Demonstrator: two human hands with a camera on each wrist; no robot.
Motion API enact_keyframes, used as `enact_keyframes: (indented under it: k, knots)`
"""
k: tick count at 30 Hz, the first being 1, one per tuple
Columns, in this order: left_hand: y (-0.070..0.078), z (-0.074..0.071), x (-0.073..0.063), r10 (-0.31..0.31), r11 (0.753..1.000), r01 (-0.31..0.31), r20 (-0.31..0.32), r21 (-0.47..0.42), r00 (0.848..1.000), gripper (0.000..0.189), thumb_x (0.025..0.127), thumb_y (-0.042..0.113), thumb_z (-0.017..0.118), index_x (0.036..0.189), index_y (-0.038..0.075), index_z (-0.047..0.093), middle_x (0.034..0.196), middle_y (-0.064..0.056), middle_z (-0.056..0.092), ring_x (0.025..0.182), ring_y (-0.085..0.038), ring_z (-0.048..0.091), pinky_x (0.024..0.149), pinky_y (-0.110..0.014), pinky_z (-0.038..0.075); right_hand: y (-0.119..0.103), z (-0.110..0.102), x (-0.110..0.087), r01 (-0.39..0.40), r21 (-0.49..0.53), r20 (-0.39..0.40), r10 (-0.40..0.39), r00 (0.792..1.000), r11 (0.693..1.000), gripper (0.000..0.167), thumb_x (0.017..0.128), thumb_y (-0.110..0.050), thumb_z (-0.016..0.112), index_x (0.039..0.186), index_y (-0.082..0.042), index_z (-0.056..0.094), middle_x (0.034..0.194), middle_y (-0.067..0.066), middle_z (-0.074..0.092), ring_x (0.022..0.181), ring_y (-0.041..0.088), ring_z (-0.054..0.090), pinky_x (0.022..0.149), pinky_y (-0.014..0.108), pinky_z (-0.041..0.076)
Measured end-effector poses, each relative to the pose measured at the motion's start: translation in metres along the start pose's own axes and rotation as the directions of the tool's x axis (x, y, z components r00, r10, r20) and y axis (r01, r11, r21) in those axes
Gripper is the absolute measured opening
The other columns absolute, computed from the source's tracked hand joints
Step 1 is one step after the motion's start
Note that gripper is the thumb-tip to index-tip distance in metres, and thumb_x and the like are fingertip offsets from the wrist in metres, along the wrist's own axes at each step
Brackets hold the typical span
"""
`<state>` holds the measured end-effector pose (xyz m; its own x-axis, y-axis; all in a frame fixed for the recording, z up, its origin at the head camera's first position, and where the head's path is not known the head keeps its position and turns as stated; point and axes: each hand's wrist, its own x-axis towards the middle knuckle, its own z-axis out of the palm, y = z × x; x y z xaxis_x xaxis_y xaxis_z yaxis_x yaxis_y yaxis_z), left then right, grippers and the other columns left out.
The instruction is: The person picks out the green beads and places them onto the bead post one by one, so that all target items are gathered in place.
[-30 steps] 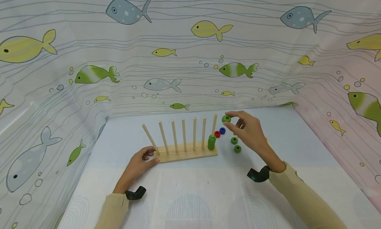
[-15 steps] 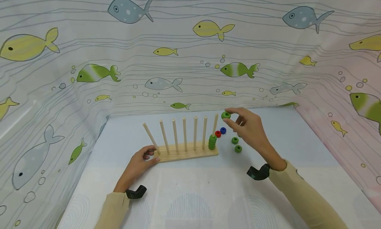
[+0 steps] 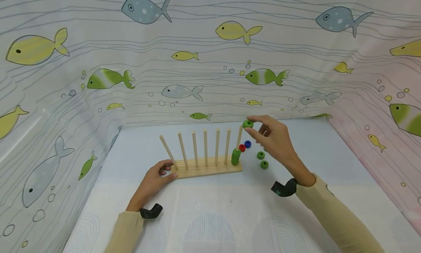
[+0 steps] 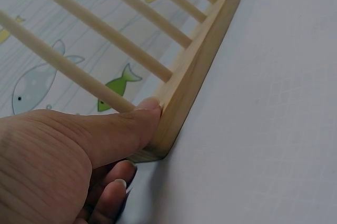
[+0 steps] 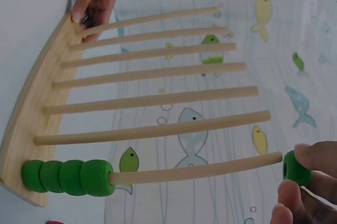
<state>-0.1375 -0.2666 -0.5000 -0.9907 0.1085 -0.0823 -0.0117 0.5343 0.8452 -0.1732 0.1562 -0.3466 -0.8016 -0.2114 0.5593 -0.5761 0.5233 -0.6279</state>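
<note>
My right hand (image 3: 274, 136) pinches a green bead (image 5: 296, 168) between thumb and fingertips, right at the tip of the rightmost wooden peg (image 5: 200, 171). Lower on that same peg sits a stack of several green beads (image 5: 68, 177). The pegs rise in a row from a long wooden base (image 3: 207, 169), and the other pegs carry no beads. At the base's left end my left hand (image 3: 154, 180) grips it, thumb on top; in the left wrist view the thumb (image 4: 126, 132) lies beside the end peg (image 4: 68, 69).
Right of the base lie a red bead (image 3: 242, 148), a blue bead (image 3: 247, 144) and loose green beads (image 3: 264, 164) on the pale table cover (image 3: 210, 209). A fish-print sheet (image 3: 204, 74) rises behind and at both sides. Each wrist wears a black camera (image 3: 284, 188).
My right hand has moved slightly up and left with the green bead, from beside the rightmost peg to its tip. The left hand stays on the base.
</note>
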Motion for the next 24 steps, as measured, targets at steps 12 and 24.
enact_keyframes:
  k: [12,24]
  knots:
    - [0.0005,0.0006,0.0001,0.0,1.0,0.0,0.001,0.008,1.0,0.06,0.091,0.036,0.081,0.141,0.012,0.057,0.128,-0.009,0.06,0.11,-0.026,0.053,0.098,-0.046,0.042,-0.0059,0.0038,0.0035,0.012,0.006,0.017,-0.012,1.0,1.0,0.039,0.093,-0.018,0.08,0.131,-0.015,0.071,0.118,0.002,0.07,0.061,0.01,0.059,0.051,0.024,0.044]
    - [0.0011,0.0005,0.0006,-0.003,1.0,0.003,-0.002,0.008,1.0,0.059,0.091,0.035,0.081,0.141,0.014,0.057,0.128,-0.008,0.06,0.11,-0.025,0.053,0.098,-0.045,0.042,-0.0061,0.0067,0.0061,0.013,-0.003,0.024,-0.013,1.0,1.0,0.038,0.092,-0.018,0.081,0.129,-0.014,0.071,0.118,0.001,0.07,0.065,0.011,0.059,0.053,0.026,0.046]
